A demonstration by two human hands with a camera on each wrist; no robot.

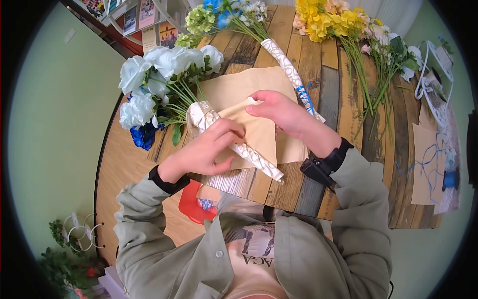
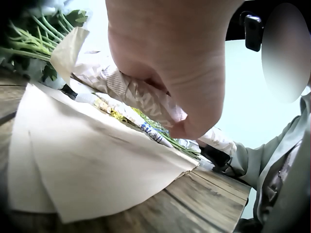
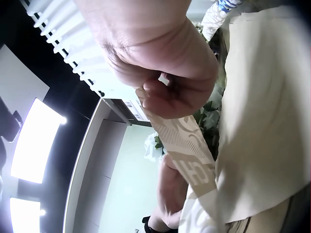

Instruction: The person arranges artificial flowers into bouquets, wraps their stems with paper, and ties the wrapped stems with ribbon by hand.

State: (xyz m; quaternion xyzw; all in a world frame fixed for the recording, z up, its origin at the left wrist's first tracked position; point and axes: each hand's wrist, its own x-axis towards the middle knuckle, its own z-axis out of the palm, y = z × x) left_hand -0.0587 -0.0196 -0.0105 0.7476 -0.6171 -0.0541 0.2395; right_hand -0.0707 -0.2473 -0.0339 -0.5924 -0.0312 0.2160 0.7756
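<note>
In the head view a bouquet of pale blue roses (image 1: 167, 62) lies slantwise, its stems rolled in white-and-beige printed wrapping paper (image 1: 259, 162). My left hand (image 1: 211, 144) grips this wrapped part from above, fingers over it and thumb on the near side. A plain tan flap (image 1: 259, 132) of the wrap stands out to the right. My right hand (image 1: 284, 112) pinches the flap's upper corner between thumb and fingers. The right wrist view shows the printed face of the flap (image 3: 182, 145) stretched below those fingers. Under the bouquet lies plain tan paper (image 1: 234, 82).
Another wrapped bouquet (image 1: 284, 60) with blue ribbon lies beyond the right hand on the wooden table (image 1: 328, 94). Yellow flowers (image 1: 326, 22) and loose green stems (image 1: 356, 74) are at the back right. A blue ribbon spool (image 1: 450, 180) sits at the right edge.
</note>
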